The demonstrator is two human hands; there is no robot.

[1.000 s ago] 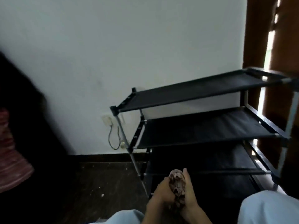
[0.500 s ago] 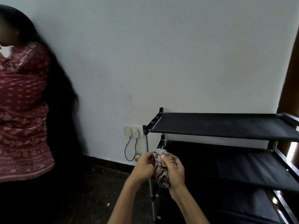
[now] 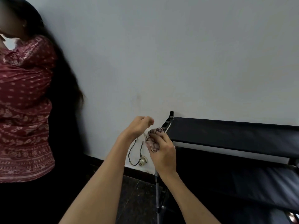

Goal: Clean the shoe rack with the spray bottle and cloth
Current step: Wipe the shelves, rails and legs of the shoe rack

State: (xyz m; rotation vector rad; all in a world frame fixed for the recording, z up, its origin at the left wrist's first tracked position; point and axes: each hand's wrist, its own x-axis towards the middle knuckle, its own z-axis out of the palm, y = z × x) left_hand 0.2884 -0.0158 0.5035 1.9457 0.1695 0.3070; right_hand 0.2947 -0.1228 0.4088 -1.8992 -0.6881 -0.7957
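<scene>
Cloth bunched, rack just to our right

The shoe rack (image 3: 234, 131) runs long to the right; our right hand (image 3: 163, 151) grips the wadded cloth (image 3: 152, 139) at its near corner, nearer than our left hand (image 3: 137, 126), loosely curled and holding nothing.

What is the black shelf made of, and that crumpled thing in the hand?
The shelf looks like matte black fabric stretched flat over a frame, probably metal. The cloth in the right hand seems soft patterned fabric: it bunches and wrinkles.
</scene>
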